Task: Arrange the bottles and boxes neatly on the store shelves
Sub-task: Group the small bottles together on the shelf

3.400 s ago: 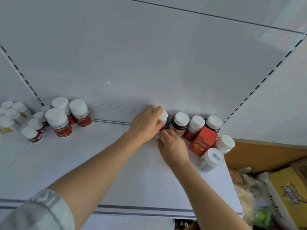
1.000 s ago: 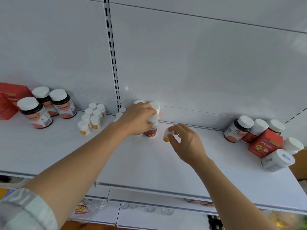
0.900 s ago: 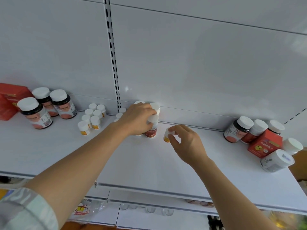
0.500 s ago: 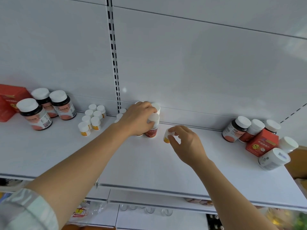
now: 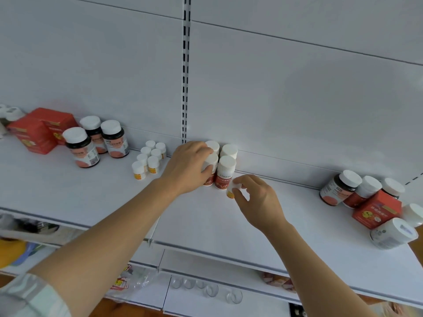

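Note:
On the white shelf [image 5: 91,197], my left hand [image 5: 187,168] wraps a white-capped bottle with a red label [image 5: 210,165] in a tight cluster of such bottles at the back wall. Beside it stands another red-label bottle [image 5: 225,172]. My right hand [image 5: 256,200] pinches a small white bottle with a yellow label [image 5: 231,191], just right of the cluster and low over the shelf. Several small yellow-label bottles [image 5: 148,161] stand grouped to the left.
Three dark bottles with white caps [image 5: 96,143] and red boxes [image 5: 39,131] stand at the left. At the right end are more bottles [image 5: 338,191], a red box [image 5: 375,209] and a bottle lying on its side [image 5: 391,233]. A lower shelf shows glass cups [image 5: 210,289].
Since 3.4 s ago both hands left the right-end bottles and came to the middle cluster. Over the last second the hands hardly moved; the small bottle sits closer to the red-label bottles.

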`<state>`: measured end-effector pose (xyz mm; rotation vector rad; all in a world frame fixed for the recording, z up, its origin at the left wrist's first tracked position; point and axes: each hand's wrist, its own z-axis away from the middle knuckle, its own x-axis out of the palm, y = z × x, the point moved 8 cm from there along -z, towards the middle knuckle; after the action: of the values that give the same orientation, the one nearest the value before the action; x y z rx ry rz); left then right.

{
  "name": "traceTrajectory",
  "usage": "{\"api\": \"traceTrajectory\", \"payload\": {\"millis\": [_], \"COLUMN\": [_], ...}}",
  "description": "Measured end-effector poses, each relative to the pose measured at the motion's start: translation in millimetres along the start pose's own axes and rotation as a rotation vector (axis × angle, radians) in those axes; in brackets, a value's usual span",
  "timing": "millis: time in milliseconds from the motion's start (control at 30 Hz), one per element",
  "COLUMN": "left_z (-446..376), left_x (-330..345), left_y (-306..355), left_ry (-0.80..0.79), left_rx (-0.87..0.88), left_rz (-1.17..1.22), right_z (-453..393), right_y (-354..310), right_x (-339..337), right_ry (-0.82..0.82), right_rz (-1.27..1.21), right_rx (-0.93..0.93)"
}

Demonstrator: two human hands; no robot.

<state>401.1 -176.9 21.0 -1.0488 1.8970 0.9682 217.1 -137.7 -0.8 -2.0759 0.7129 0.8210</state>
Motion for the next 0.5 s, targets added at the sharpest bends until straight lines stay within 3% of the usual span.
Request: {"api": "traceTrajectory", "payload": {"millis": [500], "left_z": [93.3], "left_x": [-66.6], "left_y": [-84.3], "left_ry": [0.094], "left_rx": [-0.192], "left_rz": [-0.139], "right_z": [-18.4], "right_y": [-93.7], "right_x": [63.0], "right_ry": [-0.027], "right_rz": [-0.072], "right_rx": [-0.135]}}
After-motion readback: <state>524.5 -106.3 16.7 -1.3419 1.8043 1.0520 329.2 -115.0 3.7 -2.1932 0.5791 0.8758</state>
